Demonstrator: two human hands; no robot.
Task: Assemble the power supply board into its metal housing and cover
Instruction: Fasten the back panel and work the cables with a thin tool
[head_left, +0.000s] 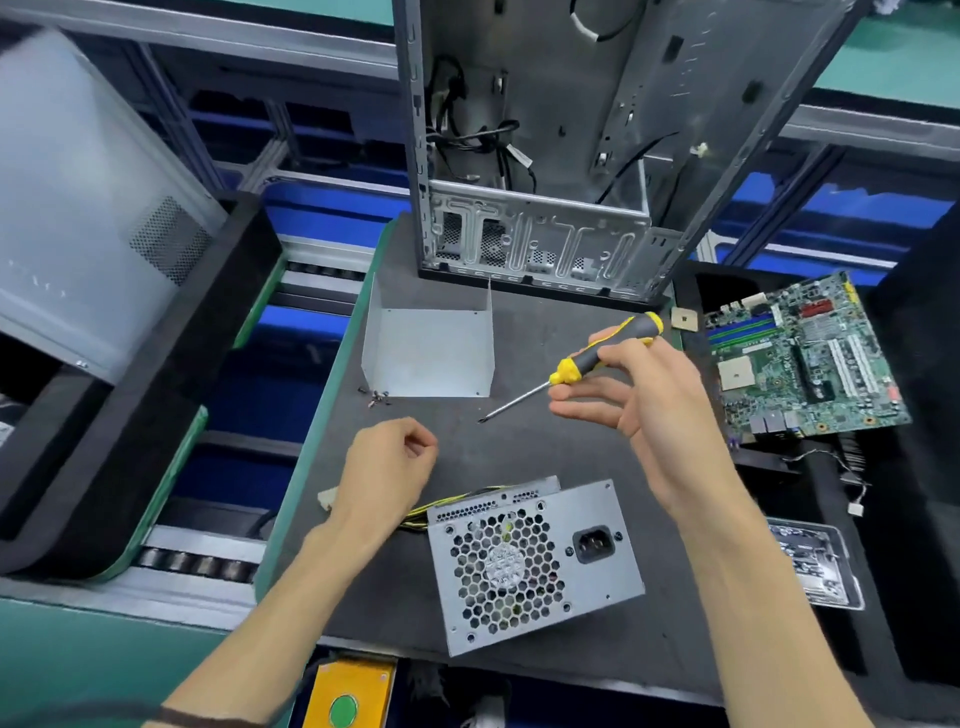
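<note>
Head view: nearest me, at 6 o'clock on the dark mat (597, 457), the power supply housing (535, 566) stands with its honeycomb fan grille and mains socket facing up toward me, its long axis running from 8 o'clock to 2 o'clock, yellow leads trailing off at 10 o'clock. My left hand (387, 467) hovers just beside it at 9 o'clock, fingers curled; whether they pinch a screw I cannot tell. My right hand (631, 389) grips the screwdriver (587, 364) by its handle, shaft pointing to 8 o'clock, tip clear of the mat. Loose screws (376, 397) lie at 11 o'clock beside the bent metal cover (431, 353). Judgement: seat each screw squarely, keep the driver in line with the hole, turn lightly before tightening. The computer chassis (545, 156) stands at 12 o'clock
</note>
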